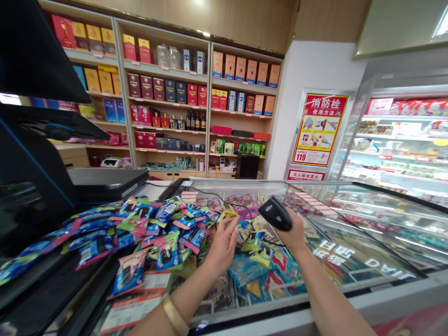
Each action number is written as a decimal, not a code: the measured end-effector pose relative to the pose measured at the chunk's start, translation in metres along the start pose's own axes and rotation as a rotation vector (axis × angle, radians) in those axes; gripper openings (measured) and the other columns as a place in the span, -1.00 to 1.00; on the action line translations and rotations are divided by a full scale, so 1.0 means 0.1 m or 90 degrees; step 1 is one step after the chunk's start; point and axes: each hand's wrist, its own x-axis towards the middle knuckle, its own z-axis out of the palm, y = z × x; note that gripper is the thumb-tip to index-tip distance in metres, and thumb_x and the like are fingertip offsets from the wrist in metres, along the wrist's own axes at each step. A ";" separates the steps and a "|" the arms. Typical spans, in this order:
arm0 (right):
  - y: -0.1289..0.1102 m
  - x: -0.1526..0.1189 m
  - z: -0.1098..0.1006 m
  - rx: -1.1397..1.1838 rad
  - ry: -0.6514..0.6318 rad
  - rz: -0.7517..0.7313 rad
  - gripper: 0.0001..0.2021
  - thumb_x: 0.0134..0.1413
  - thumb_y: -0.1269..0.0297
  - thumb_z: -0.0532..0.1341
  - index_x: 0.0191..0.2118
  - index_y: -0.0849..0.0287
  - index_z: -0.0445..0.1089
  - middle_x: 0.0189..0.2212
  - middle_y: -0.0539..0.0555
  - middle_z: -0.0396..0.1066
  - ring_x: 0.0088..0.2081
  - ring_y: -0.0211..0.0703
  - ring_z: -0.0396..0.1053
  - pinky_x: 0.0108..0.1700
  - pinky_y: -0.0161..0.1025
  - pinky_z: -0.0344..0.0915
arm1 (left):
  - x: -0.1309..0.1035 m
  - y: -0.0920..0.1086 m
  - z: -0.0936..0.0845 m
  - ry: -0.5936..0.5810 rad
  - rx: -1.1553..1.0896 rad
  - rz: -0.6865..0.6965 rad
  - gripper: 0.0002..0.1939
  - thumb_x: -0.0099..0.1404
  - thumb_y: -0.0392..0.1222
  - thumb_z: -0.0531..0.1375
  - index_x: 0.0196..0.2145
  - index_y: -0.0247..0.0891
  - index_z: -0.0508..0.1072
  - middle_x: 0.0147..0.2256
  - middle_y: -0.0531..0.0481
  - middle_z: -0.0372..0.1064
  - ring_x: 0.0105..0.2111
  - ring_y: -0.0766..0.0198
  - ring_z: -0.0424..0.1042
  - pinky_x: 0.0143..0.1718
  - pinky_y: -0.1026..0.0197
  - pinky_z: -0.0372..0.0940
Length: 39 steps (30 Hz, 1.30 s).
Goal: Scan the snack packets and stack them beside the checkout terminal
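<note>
My right hand [293, 232] is wrapped round a black barcode scanner [276, 213], held above the glass freezer lid, its cable trailing behind. My left hand [224, 242] is over the glass with its fingers spread, holding nothing, and a gold bracelet [175, 316] is on that wrist. Left of it lies a heap of small blue, pink and green snack packets [170, 249]. A yellow-green packet [262, 252] lies on the glass between my hands, beneath the scanner. One blue packet [129, 272] rests apart at the front of the heap.
A dark monitor and scale [108, 179] stand at the left. Red and white price cards [135, 310] lie at the front left. The glass-topped freezer [353, 247] extends right. Shelves of boxes and bottles [168, 105] line the back, and a lit fridge [402, 140] stands at the right.
</note>
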 end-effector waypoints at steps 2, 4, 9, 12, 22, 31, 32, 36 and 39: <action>0.05 -0.01 -0.01 -0.016 0.008 0.007 -0.73 -0.05 0.14 0.23 -0.20 0.12 0.40 -0.39 0.09 0.47 -0.36 -0.02 0.45 -0.34 -0.15 0.38 | -0.06 0.02 0.09 -0.064 0.047 0.020 -0.54 0.36 -0.08 -0.04 0.14 -0.23 0.35 0.06 -0.22 0.25 0.06 0.15 0.31 0.14 0.02 0.18; 0.05 -0.02 0.00 -0.026 0.005 0.003 -0.72 -0.05 0.14 0.23 -0.19 0.12 0.40 -0.36 0.11 0.48 -0.33 -0.02 0.46 -0.32 -0.15 0.39 | -0.10 0.07 0.11 -0.126 0.072 0.037 -0.54 0.38 -0.09 -0.07 0.14 -0.23 0.35 0.08 -0.23 0.25 0.07 0.15 0.31 0.14 0.05 0.20; 0.00 -0.03 0.02 -0.032 -0.008 -0.017 -0.79 -0.05 0.17 0.22 -0.27 0.13 0.39 -0.41 0.10 0.46 -0.36 -0.03 0.44 -0.34 -0.15 0.37 | -0.16 0.18 0.03 -0.322 0.136 0.089 -0.51 0.38 -0.01 -0.05 0.21 -0.14 0.25 0.19 -0.15 0.22 0.20 0.11 0.18 0.23 -0.11 0.02; 0.01 -0.05 0.02 -0.035 -0.011 -0.005 -0.79 -0.05 0.16 0.21 -0.27 0.12 0.39 -0.45 0.07 0.43 -0.40 -0.05 0.42 -0.37 -0.16 0.35 | -0.14 0.21 -0.04 -0.292 0.191 0.126 -0.54 0.36 -0.05 -0.02 0.18 -0.15 0.28 0.16 -0.16 0.26 0.15 0.11 0.23 0.21 -0.11 0.04; 0.01 -0.08 0.04 -0.016 -0.027 -0.015 -0.82 -0.03 0.18 0.19 -0.28 0.12 0.36 -0.44 0.06 0.42 -0.38 -0.06 0.41 -0.37 -0.18 0.34 | -0.02 0.36 -0.65 -0.029 0.740 -0.139 -0.61 0.12 -0.18 0.20 -0.07 -0.28 0.42 -0.12 -0.26 0.35 -0.09 -0.08 0.32 0.02 -0.11 0.07; 0.00 -0.08 0.04 -0.027 -0.028 -0.022 -0.87 -0.05 0.24 0.18 -0.32 0.12 0.35 -0.44 0.07 0.42 -0.36 -0.06 0.41 -0.35 -0.19 0.34 | -0.04 0.31 -0.67 -0.080 0.719 -0.128 -0.62 0.17 -0.41 0.03 -0.09 -0.29 0.46 -0.08 -0.31 0.39 -0.02 -0.12 0.32 -0.10 -0.07 0.19; 0.00 -0.08 0.04 -0.026 -0.029 -0.021 -0.87 -0.05 0.24 0.19 -0.32 0.12 0.34 -0.44 0.07 0.41 -0.36 -0.06 0.41 -0.35 -0.19 0.34 | -0.02 0.30 -0.68 -0.066 0.703 -0.129 -0.62 0.17 -0.37 0.04 -0.06 -0.29 0.45 -0.08 -0.30 0.41 -0.03 -0.12 0.34 -0.12 -0.06 0.21; 0.00 -0.07 0.04 -0.016 -0.026 -0.011 -0.87 -0.06 0.24 0.19 -0.33 0.12 0.34 -0.43 0.07 0.42 -0.37 -0.07 0.41 -0.35 -0.20 0.34 | 0.05 0.26 -0.74 -0.017 0.648 -0.120 -0.66 0.23 -0.27 0.04 -0.08 -0.28 0.46 -0.18 -0.22 0.49 -0.14 -0.04 0.44 -0.14 0.02 0.25; 0.00 -0.07 0.04 -0.007 -0.024 -0.007 -0.85 -0.05 0.23 0.19 -0.31 0.13 0.35 -0.42 0.08 0.43 -0.36 -0.07 0.42 -0.35 -0.20 0.34 | 0.08 0.23 -0.76 0.015 0.616 -0.109 -0.72 0.27 -0.21 0.04 -0.17 -0.25 0.50 -0.21 -0.17 0.52 -0.18 0.01 0.47 -0.16 0.08 0.26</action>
